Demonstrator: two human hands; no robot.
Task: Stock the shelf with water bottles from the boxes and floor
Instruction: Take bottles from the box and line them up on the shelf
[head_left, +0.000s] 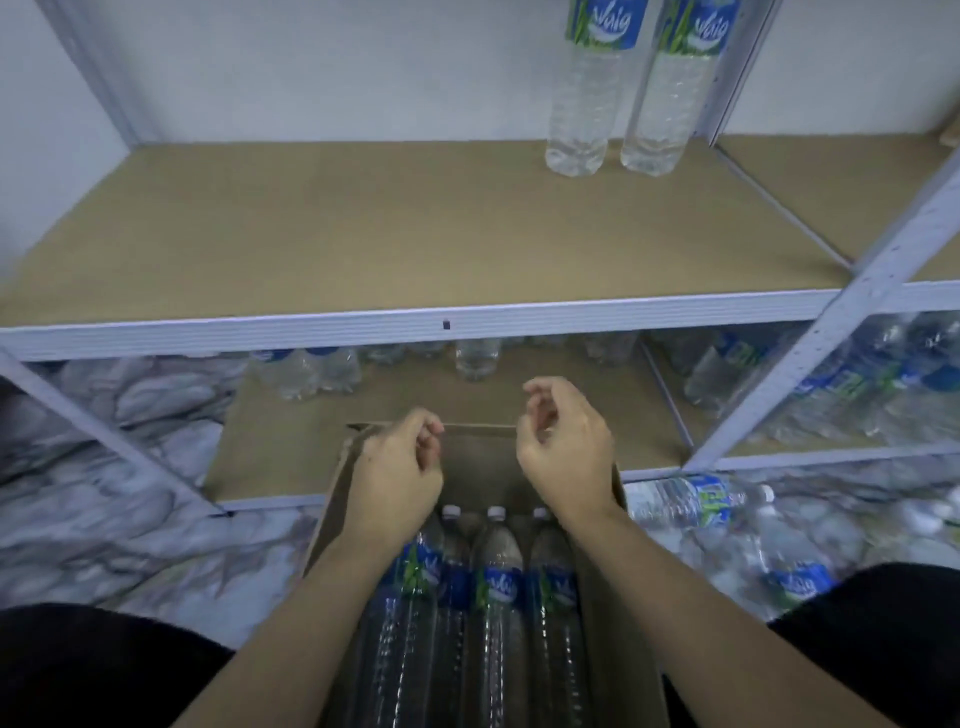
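shelf (363, 234): two bottles (576, 104) stood rear-right | floor (104, 519) marbled | left hand (400, 467), right hand (566, 447) held loosely curled, empty, over box (332, 499)

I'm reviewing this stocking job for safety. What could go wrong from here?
Loose bottles lie on the floor to the right of the box; a foot or knee landing on one could slip. The two tall bottles on the upper shelf stand upright, close together; bumping one while adding more may topple both.
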